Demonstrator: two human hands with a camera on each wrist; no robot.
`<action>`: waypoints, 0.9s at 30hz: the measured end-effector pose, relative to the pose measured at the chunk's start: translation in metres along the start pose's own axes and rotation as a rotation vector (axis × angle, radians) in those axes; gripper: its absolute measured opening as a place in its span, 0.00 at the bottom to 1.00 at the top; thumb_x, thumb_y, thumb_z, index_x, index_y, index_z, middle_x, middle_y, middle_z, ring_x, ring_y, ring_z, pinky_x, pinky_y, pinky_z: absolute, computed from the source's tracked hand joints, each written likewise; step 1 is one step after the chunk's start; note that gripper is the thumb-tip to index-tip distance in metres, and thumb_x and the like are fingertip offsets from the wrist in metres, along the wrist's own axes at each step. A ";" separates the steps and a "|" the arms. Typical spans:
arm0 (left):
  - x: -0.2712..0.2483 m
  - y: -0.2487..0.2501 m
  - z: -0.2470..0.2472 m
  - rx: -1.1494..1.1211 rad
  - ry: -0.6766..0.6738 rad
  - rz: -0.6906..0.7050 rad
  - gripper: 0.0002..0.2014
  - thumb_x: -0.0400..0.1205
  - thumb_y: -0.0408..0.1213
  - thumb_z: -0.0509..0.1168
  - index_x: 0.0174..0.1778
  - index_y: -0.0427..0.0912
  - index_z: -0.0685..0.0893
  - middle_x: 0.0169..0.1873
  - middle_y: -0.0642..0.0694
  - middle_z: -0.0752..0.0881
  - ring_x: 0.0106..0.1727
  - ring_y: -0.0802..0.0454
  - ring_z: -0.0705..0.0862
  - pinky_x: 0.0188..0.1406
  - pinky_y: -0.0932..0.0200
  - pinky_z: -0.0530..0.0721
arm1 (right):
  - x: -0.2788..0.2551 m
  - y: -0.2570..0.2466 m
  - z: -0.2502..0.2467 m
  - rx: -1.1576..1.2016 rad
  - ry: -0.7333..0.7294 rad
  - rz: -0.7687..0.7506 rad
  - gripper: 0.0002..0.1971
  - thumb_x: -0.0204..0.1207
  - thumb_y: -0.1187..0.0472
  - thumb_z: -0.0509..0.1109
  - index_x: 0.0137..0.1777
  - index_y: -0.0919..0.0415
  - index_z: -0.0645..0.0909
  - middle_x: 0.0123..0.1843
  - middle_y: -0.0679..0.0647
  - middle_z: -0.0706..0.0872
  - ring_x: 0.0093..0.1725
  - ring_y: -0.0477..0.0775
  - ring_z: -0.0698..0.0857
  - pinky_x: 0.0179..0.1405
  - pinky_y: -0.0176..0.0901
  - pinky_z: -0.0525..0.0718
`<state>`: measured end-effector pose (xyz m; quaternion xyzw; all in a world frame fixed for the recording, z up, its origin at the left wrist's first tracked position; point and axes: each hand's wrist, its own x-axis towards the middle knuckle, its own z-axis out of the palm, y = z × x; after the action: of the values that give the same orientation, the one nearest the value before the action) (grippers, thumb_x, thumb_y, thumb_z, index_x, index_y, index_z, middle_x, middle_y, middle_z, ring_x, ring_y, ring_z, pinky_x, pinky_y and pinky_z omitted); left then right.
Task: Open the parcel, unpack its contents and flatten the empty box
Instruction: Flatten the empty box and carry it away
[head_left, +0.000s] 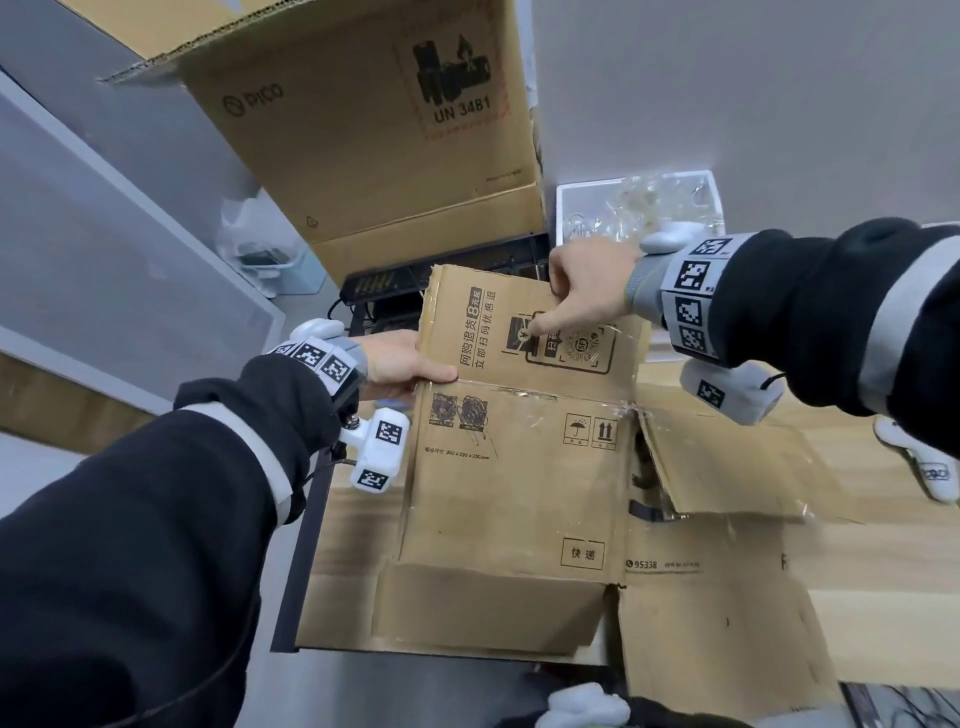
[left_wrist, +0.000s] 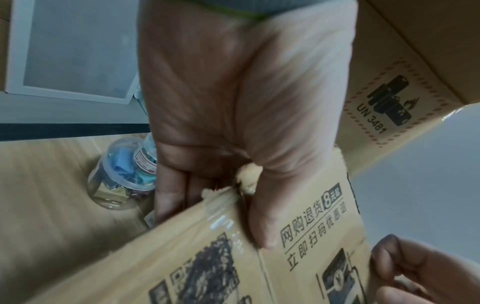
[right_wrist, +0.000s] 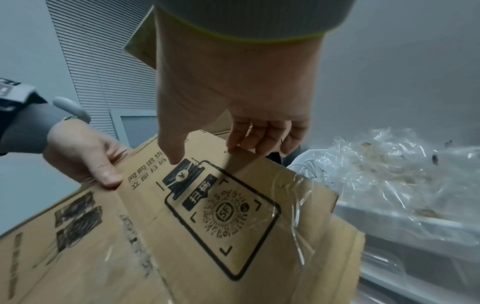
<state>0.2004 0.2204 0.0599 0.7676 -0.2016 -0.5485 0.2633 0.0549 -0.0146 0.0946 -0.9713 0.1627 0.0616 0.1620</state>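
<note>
Box (head_left: 519, 467) flap between both hands

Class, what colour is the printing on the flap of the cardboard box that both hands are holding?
Black, on plain brown cardboard box; clearest in the right wrist view.

box (head_left: 519, 467): brown printed cardboard | collapsed flat, flaps open | on table

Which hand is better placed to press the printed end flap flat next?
Right, probably. The right hand already pinches the end flap at its far edge, thumb on the printed face. The left hand grips the side edge by the fold, better suited to steadying the box.
</note>
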 end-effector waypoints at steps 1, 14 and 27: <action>0.007 -0.003 -0.004 0.013 -0.026 -0.020 0.25 0.71 0.46 0.82 0.62 0.43 0.89 0.63 0.23 0.85 0.57 0.28 0.76 0.43 0.47 0.74 | -0.002 0.001 0.002 -0.021 0.051 -0.030 0.25 0.60 0.33 0.78 0.37 0.53 0.75 0.36 0.49 0.82 0.36 0.51 0.81 0.27 0.40 0.72; 0.003 0.015 -0.001 0.078 0.066 -0.002 0.15 0.87 0.31 0.67 0.70 0.40 0.83 0.61 0.40 0.91 0.65 0.36 0.88 0.70 0.38 0.83 | -0.054 -0.014 0.046 0.121 -1.153 0.144 0.18 0.82 0.49 0.68 0.61 0.64 0.84 0.57 0.60 0.92 0.47 0.59 0.93 0.44 0.43 0.89; 0.000 0.015 0.001 -0.004 0.012 0.036 0.16 0.86 0.25 0.65 0.69 0.41 0.82 0.66 0.39 0.88 0.70 0.36 0.85 0.70 0.42 0.83 | -0.049 -0.002 0.001 -0.360 -0.815 0.176 0.12 0.77 0.61 0.73 0.57 0.69 0.85 0.40 0.58 0.88 0.23 0.49 0.88 0.19 0.36 0.84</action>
<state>0.1991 0.2081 0.0691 0.7665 -0.2128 -0.5395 0.2758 0.0101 0.0020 0.1031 -0.8630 0.1544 0.4798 0.0353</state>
